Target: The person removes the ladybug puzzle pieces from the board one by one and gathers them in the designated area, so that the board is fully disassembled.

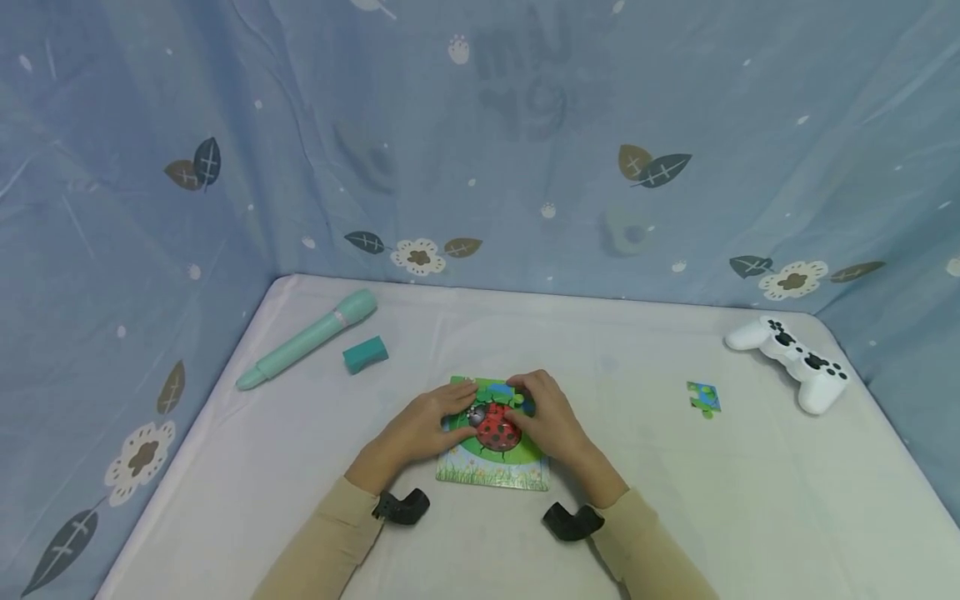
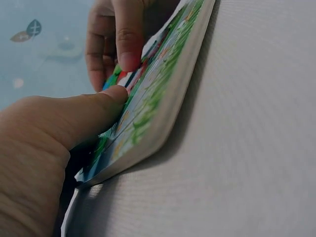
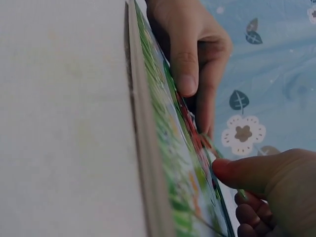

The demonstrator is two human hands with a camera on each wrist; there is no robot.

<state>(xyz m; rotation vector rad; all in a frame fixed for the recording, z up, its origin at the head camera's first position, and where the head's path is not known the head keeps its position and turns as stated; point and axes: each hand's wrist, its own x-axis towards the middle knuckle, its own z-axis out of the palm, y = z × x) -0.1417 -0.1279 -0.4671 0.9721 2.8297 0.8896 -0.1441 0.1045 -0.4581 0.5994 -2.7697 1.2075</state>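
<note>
A square ladybug jigsaw puzzle point(image 1: 491, 477) with a thick pale border lies on the white table, grass printed along its near edge. My right hand point(image 1: 553, 421) pinches a blue-green puzzle piece point(image 1: 497, 392) between thumb and fingers at the puzzle's upper part. In the right wrist view, that piece's thin edge shows beside my right thumb point(image 3: 247, 173), slightly tilted over the board. My left hand point(image 1: 426, 427) rests on the puzzle's left side, its thumb and fingers extended toward the ladybug. Part of the right side is hidden under my right hand.
A loose puzzle piece point(image 1: 704, 399) lies to the right, before a white game controller point(image 1: 793, 360). At the back left are a mint-green microphone-shaped stick point(image 1: 307, 339) and a teal block point(image 1: 365, 355). Blue patterned cloth point(image 1: 525, 150) hangs behind the table.
</note>
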